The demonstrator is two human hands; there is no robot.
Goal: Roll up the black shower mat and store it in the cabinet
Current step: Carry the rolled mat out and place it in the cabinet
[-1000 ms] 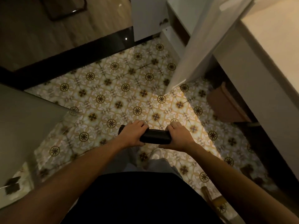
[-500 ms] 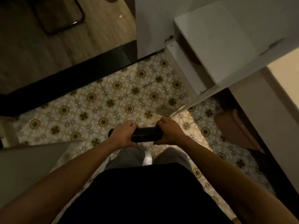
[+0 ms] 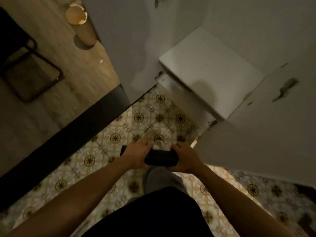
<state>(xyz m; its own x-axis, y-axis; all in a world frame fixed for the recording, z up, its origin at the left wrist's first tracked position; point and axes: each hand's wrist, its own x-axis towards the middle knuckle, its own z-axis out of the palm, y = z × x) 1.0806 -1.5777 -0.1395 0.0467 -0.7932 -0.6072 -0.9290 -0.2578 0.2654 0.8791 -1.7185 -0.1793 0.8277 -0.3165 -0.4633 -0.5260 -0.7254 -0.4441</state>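
Both hands are closed around one rolled black mat (image 3: pixel 159 157), held level above the patterned tile floor (image 3: pixel 106 151). The left hand (image 3: pixel 136 155) wraps the roll near its left end, fingers curled over the top, with a short stub of mat sticking out past it. The right hand (image 3: pixel 185 158) grips the right end, thumb on top. Ahead of the hands and to their right stands one white cabinet (image 3: pixel 210 71), its open door (image 3: pixel 256 134) just beside the right hand. Far ahead to the left, one tan tube (image 3: pixel 82 26) lies on the wooden floor (image 3: pixel 68 69).
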